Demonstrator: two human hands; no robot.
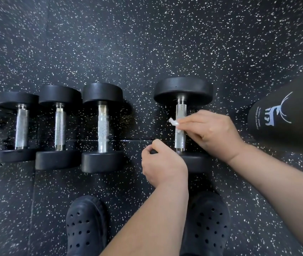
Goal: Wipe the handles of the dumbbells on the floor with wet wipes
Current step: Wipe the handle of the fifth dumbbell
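Mostly hidden wipe sits pinched in right hand; left hand clasps dumbbell.

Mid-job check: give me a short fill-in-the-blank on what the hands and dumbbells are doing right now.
1. The right hand holds a white ____ against a dumbbell handle.
2. That handle belongs to the ____ dumbbell in the row.
3. The left hand grips that dumbbell's near head, and ____ other dumbbells lie to its left.

Missing words: wipe; rightmost; four.
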